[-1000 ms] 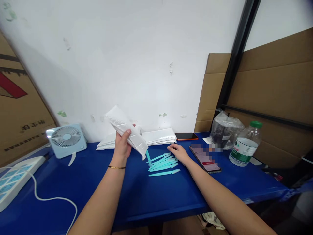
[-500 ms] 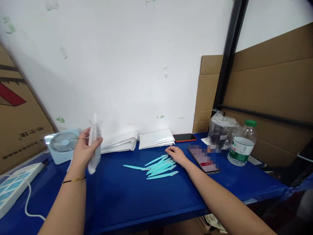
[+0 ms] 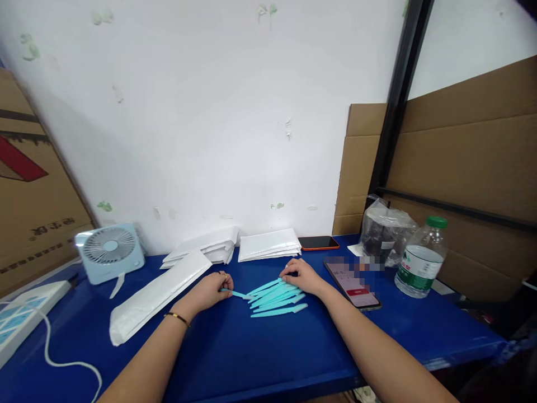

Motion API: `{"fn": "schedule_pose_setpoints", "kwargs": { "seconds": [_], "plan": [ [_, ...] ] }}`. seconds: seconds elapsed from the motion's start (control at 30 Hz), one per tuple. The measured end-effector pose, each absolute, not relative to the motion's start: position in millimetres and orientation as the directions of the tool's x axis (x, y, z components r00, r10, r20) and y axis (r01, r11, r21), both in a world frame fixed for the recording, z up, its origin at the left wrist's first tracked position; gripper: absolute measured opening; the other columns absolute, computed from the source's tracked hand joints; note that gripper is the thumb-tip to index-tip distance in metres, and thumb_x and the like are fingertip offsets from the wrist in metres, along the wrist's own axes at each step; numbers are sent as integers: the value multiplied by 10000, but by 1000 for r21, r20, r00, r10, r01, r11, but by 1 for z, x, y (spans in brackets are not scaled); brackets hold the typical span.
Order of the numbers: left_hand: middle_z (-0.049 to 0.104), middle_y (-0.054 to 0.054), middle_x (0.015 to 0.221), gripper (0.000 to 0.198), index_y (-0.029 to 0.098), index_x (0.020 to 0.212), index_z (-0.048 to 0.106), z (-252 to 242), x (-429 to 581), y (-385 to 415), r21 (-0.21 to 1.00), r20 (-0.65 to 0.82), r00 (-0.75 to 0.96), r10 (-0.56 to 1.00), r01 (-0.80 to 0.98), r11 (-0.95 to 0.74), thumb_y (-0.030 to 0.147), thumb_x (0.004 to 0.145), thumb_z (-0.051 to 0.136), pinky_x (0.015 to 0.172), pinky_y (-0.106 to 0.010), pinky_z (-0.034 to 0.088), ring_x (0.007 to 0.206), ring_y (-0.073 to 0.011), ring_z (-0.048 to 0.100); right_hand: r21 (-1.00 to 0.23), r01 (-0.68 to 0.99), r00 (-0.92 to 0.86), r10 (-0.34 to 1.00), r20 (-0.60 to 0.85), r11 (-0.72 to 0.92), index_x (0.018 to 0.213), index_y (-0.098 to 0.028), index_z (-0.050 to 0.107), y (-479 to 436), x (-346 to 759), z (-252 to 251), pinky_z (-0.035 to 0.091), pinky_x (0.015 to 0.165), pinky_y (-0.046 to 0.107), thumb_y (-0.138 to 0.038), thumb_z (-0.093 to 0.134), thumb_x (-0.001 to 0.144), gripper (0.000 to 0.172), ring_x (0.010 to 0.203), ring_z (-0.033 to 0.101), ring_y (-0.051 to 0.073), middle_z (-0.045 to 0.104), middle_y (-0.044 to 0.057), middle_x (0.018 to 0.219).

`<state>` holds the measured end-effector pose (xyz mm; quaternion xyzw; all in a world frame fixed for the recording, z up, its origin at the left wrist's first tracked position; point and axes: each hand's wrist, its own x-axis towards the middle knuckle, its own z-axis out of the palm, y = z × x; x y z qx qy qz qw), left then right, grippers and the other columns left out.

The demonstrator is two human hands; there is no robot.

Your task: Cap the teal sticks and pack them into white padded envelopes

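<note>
Several turquoise razor-like sticks [image 3: 274, 299] lie in a loose pile on the blue table [image 3: 251, 358]. My left hand [image 3: 213, 291] pinches the left end of one turquoise stick [image 3: 240, 294] at the pile's left side. At the upper right of the pile, my right hand [image 3: 300, 276] has its fingertips closed on the end of another stick. A long white padded envelope [image 3: 157, 296] lies slanted on the table, left of my left hand. Behind it, white envelopes [image 3: 210, 244] are stacked by the wall, with a second white stack [image 3: 269, 244] beside them.
A light blue fan [image 3: 110, 252] and a white power strip [image 3: 31, 316] with a cable stand at the left. To the right are an orange-edged phone [image 3: 319, 243], a lit phone [image 3: 352, 285], a bagged cup [image 3: 384, 232] and a green-capped bottle [image 3: 422, 260].
My left hand has put down the white envelope, moved right and taken hold of a turquoise stick. My right hand remains at the pile's upper right. The view has shifted slightly.
</note>
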<state>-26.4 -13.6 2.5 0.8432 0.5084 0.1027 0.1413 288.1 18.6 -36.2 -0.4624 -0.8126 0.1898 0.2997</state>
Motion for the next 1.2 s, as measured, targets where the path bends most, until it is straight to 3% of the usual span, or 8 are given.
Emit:
{"fn": "schedule_pose_setpoints", "kwargs": {
  "seconds": [0.2, 0.33, 0.47, 0.63, 0.83, 0.93, 1.07, 1.2],
  "plan": [
    [587, 5, 696, 225, 196, 761, 587, 15, -52, -16, 494, -120, 417, 901, 812, -311, 398, 710, 502, 584, -239, 385, 645, -152, 524, -601, 567, -506, 814, 286, 564, 805, -256, 728, 13, 292, -32, 393, 779, 295, -343, 652, 717, 145, 796, 547, 166, 590, 34, 834],
    [599, 12, 680, 220, 197, 798, 556, 29, -34, -11, 572, -40, 456, 889, 740, -354, 389, 753, 458, 604, -241, 393, 650, -152, 536, -622, 541, -457, 818, 348, 566, 843, -233, 717, 13, 284, -22, 409, 734, 281, -379, 605, 754, 205, 830, 556, 184, 634, 47, 872],
    [600, -8, 754, 177, 187, 803, 560, 27, 14, 11, 498, 155, 469, 870, 723, -478, 324, 759, 456, 628, -249, 390, 689, -153, 532, -706, 485, -413, 847, 334, 515, 942, -200, 688, 24, 269, -12, 413, 619, 248, -422, 593, 745, 311, 695, 563, 158, 659, 35, 776],
    [606, -15, 771, 170, 184, 809, 558, 4, 40, 35, 489, 230, 481, 846, 695, -528, 304, 791, 438, 647, -260, 388, 716, -158, 539, -722, 537, -393, 887, 243, 436, 757, -164, 700, 44, 274, -23, 351, 504, 216, -379, 619, 705, 235, 531, 493, 113, 605, 0, 588],
    [620, -39, 858, 204, 193, 854, 592, -16, 31, 42, 476, 224, 409, 885, 746, -466, 347, 762, 494, 712, -284, 410, 810, -187, 561, -600, 647, -357, 882, 307, 471, 769, -189, 698, 48, 299, -27, 390, 615, 232, -349, 657, 679, 188, 665, 527, 131, 622, 21, 769],
    [612, -41, 895, 256, 208, 892, 607, -15, 33, 35, 463, 276, 426, 862, 726, -508, 401, 748, 522, 720, -274, 413, 843, -189, 555, -540, 646, -434, 842, 322, 539, 717, -204, 691, 37, 301, -19, 391, 650, 232, -340, 656, 688, 143, 718, 525, 134, 581, 20, 810],
    [607, -16, 783, 280, 213, 766, 648, -13, 38, 23, 458, 153, 568, 809, 684, -568, 471, 714, 552, 630, -242, 398, 712, -157, 549, -529, 634, -560, 807, 190, 564, 702, -205, 700, 25, 298, -14, 391, 638, 227, -342, 679, 661, 145, 716, 525, 136, 543, 14, 783],
    [622, -12, 725, 290, 194, 732, 655, -16, 41, 21, 501, 39, 568, 822, 701, -507, 465, 696, 557, 545, -227, 367, 626, -140, 537, -564, 623, -578, 805, 135, 542, 721, -196, 701, 21, 294, -18, 400, 613, 220, -348, 645, 688, 166, 692, 520, 124, 531, 15, 806]
  ]
}}
